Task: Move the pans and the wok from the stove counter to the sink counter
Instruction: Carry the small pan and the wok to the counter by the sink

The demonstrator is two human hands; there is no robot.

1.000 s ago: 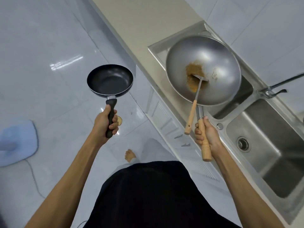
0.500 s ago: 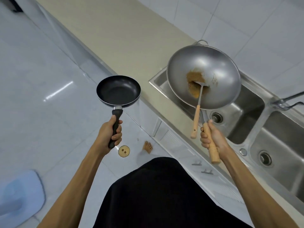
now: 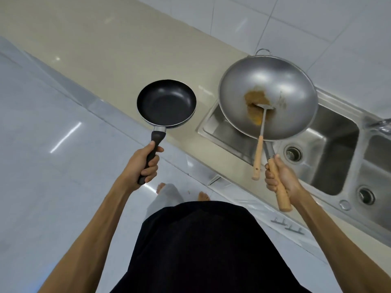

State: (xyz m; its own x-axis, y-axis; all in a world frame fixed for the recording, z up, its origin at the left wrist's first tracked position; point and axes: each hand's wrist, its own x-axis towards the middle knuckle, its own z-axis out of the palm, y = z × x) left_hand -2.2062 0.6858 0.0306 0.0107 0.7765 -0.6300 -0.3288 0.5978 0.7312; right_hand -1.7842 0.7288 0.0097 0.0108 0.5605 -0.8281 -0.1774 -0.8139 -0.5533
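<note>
My left hand (image 3: pixel 142 166) grips the black handle of a small black frying pan (image 3: pixel 166 102), which hangs level over the front edge of the beige counter (image 3: pixel 110 49). My right hand (image 3: pixel 281 178) grips the wooden handle of a large steel wok (image 3: pixel 273 85), held in the air above the left basin of the steel sink (image 3: pixel 330 149). A brown residue patch sits in the wok's bottom. A metal spatula with a wooden handle (image 3: pixel 259 153) lies loose in the wok, its handle sticking out over the rim toward me.
The sink has two basins with drains, and part of a tap (image 3: pixel 380 125) shows at the right edge. White wall tiles rise behind the counter. Cabinet fronts with small handles (image 3: pixel 287 225) run below it. The glossy tiled floor lies to the left, with my bare feet beneath me.
Both pans moved with me along the counter. The frying pan has come from over the floor to the counter's edge. The wok stays above the left sink basin.
</note>
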